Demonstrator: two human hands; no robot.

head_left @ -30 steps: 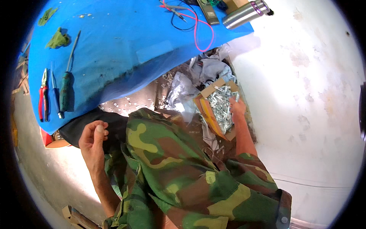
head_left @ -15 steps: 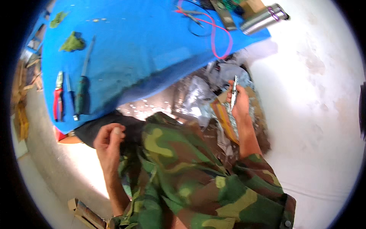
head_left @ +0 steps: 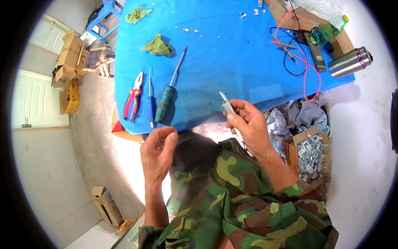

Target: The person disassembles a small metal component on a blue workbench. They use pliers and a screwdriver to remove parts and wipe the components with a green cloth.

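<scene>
My right hand point(head_left: 248, 124) pinches a small grey metal part point(head_left: 226, 104) above the near edge of the blue table point(head_left: 232, 50). My left hand point(head_left: 158, 153) hovers just below the table's edge with its fingers curled toward the thumb and nothing seen in them. Close above the left hand lie red-handled pliers point(head_left: 133, 101), a thin blue screwdriver point(head_left: 151, 99) and a larger green-handled screwdriver point(head_left: 169, 95). Camouflage trousers fill the lower part of the view.
A cardboard box point(head_left: 311, 155) of small metal pieces sits on the floor at my right, among crumpled bags. On the table are green rags point(head_left: 157, 45), red and black test leads point(head_left: 296, 58), a steel flask point(head_left: 350, 62) and a green bottle point(head_left: 329, 29). Cardboard boxes point(head_left: 68, 62) lie at the left.
My right hand has risen from the box of metal pieces to the table's edge, carrying a small part. My left hand has moved up toward the table.
</scene>
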